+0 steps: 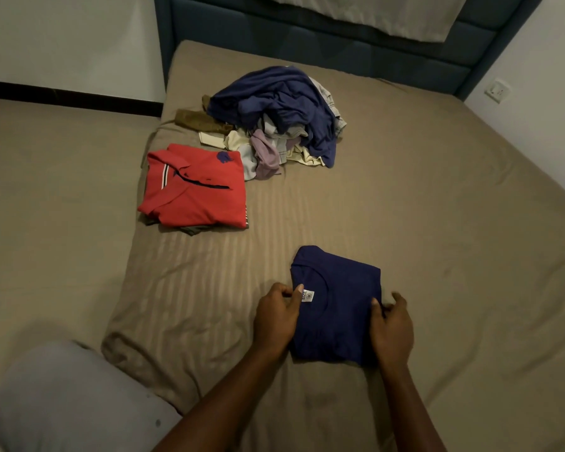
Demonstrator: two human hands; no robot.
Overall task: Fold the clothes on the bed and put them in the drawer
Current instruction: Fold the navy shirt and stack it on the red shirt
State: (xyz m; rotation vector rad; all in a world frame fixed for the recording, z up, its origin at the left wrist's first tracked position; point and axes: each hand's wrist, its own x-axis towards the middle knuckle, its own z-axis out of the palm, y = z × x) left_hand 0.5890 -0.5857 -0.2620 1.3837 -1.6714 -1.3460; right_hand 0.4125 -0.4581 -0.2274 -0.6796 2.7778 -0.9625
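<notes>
Left hand (pixel 276 316) and right hand (pixel 390 326) pinching opposite edges of folded navy shirt (pixel 336 308) on bed (pixel 437 207), beside unfolded pile (pixel 281 115).

So the bed (pixel 405 190) had two folded stacks, the red polo (pixel 194 185) by the left edge and one navy tee (pixel 340 308) near the front, plus one unfolded pile (pixel 274 122) and one pillow (pixel 72 396)

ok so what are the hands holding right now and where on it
Both hold the folded navy t-shirt: the left hand pinches its left edge near the size tag, the right hand grips its right edge.
</notes>
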